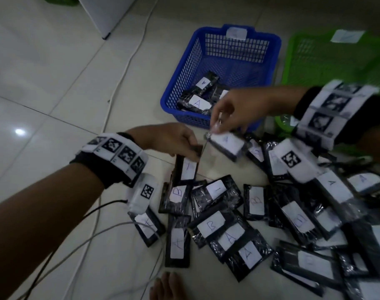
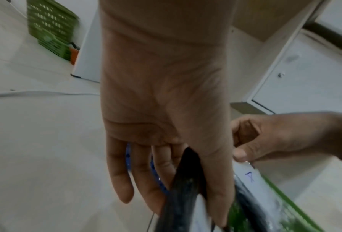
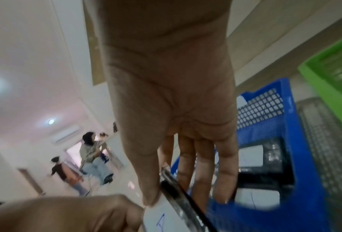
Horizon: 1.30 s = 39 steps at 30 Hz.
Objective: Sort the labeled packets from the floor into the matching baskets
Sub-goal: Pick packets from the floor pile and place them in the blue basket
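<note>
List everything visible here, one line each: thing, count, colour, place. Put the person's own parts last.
blue basket: one, blue, on the floor beyond the hands, paper tag on its far rim.
packets in basket: at least three, black with white labels, two read A.
green basket: one, green, right of the blue basket, paper tag on its rim.
loose packets: many, black with white A or B labels, scattered on the floor.
cables: several, white, grey and black, on the floor at left.
floor: white tiles.
wrist bands: two, white with black markers.
bare foot: one, bottom edge.
left hand: pinches a packet.
right hand: pinches an A packet.
</note>
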Each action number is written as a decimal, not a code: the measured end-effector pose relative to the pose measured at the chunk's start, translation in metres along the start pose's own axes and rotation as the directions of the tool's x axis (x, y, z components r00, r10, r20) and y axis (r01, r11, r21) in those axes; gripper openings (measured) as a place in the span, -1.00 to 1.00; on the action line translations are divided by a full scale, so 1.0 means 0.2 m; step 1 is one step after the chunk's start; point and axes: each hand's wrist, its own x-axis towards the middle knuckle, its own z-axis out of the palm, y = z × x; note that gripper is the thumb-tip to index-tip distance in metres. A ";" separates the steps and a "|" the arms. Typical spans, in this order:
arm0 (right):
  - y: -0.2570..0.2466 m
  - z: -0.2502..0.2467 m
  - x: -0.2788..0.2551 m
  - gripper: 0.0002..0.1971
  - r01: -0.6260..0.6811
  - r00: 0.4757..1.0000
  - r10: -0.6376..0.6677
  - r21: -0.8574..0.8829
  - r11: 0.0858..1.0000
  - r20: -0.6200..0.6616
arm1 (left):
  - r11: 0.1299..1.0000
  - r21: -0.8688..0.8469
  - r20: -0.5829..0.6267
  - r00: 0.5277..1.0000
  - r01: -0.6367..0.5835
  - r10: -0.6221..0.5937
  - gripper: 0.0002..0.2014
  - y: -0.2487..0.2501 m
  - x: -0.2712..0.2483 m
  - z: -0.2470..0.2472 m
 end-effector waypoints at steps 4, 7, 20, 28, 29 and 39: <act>0.03 -0.19 0.00 -0.75 0.002 0.935 0.073 0.211 0.977 -0.347 | 0.961 -0.271 -0.169 0.986 -0.058 0.012 -0.83 0.07 -0.03 -0.17; 0.11 -0.23 0.05 -0.72 0.033 0.819 0.194 0.382 0.923 -0.540 | 0.823 -0.541 -0.434 0.895 -0.172 -0.098 -0.82 0.09 0.03 -0.25; 0.33 -0.25 0.29 -0.82 -0.148 0.755 0.073 -0.061 0.987 -0.651 | 0.997 0.046 -0.761 0.644 -0.056 0.071 -0.67 -0.02 0.56 -0.36; 0.34 -0.13 0.24 -0.86 -0.043 0.749 -0.193 -0.337 0.941 -0.634 | 0.964 0.182 -0.827 0.500 -0.193 0.256 -0.68 0.01 0.47 -0.21; 0.32 -0.12 0.21 -0.87 -0.007 0.739 -0.251 -0.380 0.925 -0.625 | 0.956 0.220 -0.835 0.470 -0.194 0.288 -0.73 0.00 0.44 -0.18; 0.11 0.35 0.12 -0.92 0.307 0.925 -0.367 -0.375 0.875 -0.100 | 0.907 0.396 -0.309 0.909 -0.145 0.280 -0.83 -0.15 0.13 0.06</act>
